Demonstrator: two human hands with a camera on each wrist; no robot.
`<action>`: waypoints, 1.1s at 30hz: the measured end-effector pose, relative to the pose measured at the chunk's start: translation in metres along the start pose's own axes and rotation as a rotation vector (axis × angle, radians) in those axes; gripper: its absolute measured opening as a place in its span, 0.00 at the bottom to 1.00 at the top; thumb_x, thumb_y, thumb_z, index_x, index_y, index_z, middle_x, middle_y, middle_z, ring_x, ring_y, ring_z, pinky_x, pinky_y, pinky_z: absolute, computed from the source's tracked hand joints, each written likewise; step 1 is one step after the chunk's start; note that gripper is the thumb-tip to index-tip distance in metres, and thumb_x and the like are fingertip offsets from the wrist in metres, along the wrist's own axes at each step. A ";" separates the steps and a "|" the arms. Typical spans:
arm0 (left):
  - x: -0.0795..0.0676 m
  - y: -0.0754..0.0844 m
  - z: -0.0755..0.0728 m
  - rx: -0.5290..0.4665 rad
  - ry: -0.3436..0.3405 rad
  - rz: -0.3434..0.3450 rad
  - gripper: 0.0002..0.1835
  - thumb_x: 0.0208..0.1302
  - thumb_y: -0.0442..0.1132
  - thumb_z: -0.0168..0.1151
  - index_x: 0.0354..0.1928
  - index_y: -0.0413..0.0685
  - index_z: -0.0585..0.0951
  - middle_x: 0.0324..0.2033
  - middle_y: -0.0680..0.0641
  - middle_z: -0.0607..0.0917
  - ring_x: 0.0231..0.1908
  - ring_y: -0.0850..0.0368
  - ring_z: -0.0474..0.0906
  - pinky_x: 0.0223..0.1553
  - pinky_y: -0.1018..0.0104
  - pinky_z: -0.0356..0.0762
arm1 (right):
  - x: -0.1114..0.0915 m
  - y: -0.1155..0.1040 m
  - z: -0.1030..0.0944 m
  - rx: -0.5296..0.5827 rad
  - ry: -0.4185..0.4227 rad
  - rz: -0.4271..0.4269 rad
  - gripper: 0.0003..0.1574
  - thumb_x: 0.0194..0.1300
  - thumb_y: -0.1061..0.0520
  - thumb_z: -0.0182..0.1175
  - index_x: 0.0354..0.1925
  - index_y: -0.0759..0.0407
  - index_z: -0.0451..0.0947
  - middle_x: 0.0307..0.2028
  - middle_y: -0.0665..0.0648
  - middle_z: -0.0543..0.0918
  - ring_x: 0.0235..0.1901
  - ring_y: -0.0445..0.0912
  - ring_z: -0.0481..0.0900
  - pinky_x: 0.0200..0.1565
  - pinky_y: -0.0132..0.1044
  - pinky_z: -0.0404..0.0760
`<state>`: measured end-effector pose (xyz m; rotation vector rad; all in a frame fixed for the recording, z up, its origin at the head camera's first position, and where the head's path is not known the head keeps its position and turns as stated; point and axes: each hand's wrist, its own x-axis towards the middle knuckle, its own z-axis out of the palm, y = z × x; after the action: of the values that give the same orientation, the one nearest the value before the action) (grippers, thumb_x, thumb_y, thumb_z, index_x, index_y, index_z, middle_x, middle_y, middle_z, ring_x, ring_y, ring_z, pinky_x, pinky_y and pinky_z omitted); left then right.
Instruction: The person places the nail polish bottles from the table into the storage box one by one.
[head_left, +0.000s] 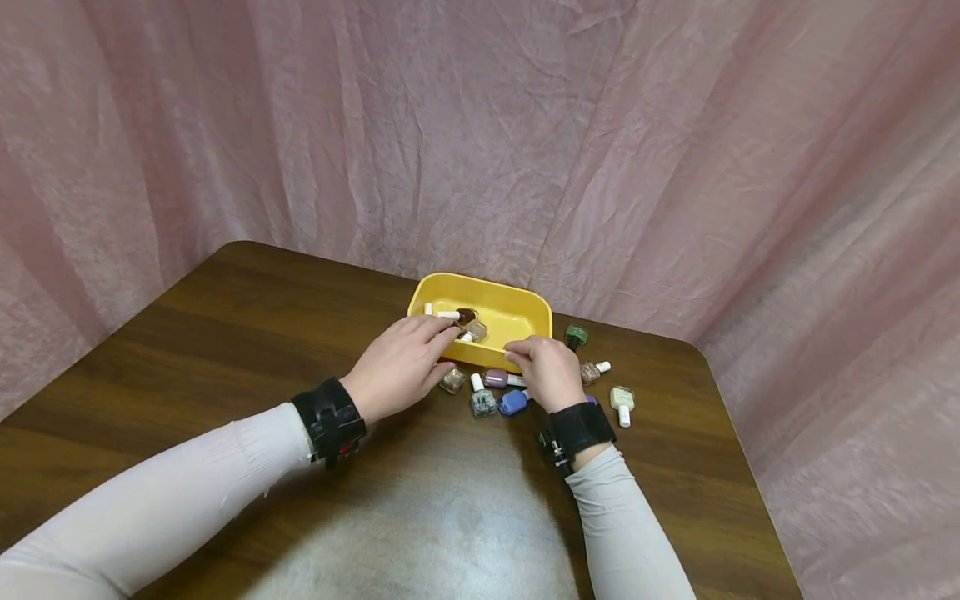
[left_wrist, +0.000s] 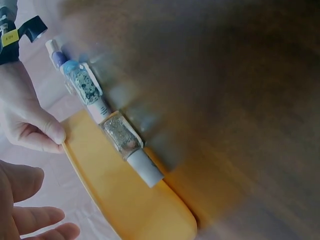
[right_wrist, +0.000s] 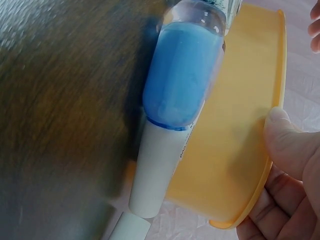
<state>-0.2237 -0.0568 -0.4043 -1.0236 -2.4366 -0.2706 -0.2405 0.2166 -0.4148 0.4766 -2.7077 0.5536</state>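
Observation:
A yellow plastic bin (head_left: 517, 327) stands near the table's far edge, with several nail polish bottles inside, among them a dark red one (head_left: 467, 316) and a glittery one (head_left: 477, 332). My right hand (head_left: 550, 372) pinches the bin's near rim, thumb outside and fingers inside, as the right wrist view shows. Over the near left rim hovers my left hand (head_left: 396, 367), its fingers apart and holding nothing in the left wrist view. Between the hands, in front of the bin, lie gold glitter (head_left: 453, 381), speckled (head_left: 483, 403), mauve (head_left: 496, 378) and blue (head_left: 513, 403) polish bottles.
Right of the bin lie a green bottle (head_left: 576, 334), a brown glitter bottle (head_left: 590, 372) and a pale bottle (head_left: 622, 398). A purple bottle (head_left: 591, 399) is mostly hidden by the right wrist. A pink curtain (head_left: 480, 142) hangs behind the brown wooden table (head_left: 300, 308).

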 end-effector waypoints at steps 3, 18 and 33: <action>-0.002 0.001 0.001 -0.003 -0.012 -0.001 0.29 0.76 0.45 0.74 0.71 0.35 0.80 0.68 0.35 0.82 0.69 0.37 0.78 0.74 0.43 0.72 | 0.000 0.000 0.000 0.003 -0.002 0.001 0.11 0.76 0.54 0.73 0.52 0.53 0.95 0.44 0.54 0.94 0.44 0.54 0.91 0.45 0.53 0.86; -0.007 0.007 0.007 -0.036 -0.090 0.004 0.24 0.77 0.42 0.72 0.67 0.36 0.83 0.61 0.39 0.86 0.64 0.40 0.82 0.71 0.44 0.75 | 0.002 0.000 0.000 0.003 -0.002 0.013 0.10 0.76 0.54 0.72 0.51 0.53 0.95 0.43 0.54 0.94 0.43 0.53 0.91 0.43 0.53 0.85; -0.008 0.006 0.014 -0.011 -0.171 -0.005 0.21 0.77 0.41 0.72 0.65 0.38 0.85 0.58 0.41 0.88 0.62 0.41 0.84 0.70 0.46 0.76 | 0.002 0.000 0.000 -0.001 -0.006 0.019 0.11 0.76 0.54 0.72 0.52 0.52 0.95 0.43 0.54 0.94 0.43 0.53 0.91 0.44 0.53 0.85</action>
<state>-0.2199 -0.0523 -0.4207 -1.0859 -2.5924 -0.2065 -0.2419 0.2165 -0.4142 0.4538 -2.7209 0.5561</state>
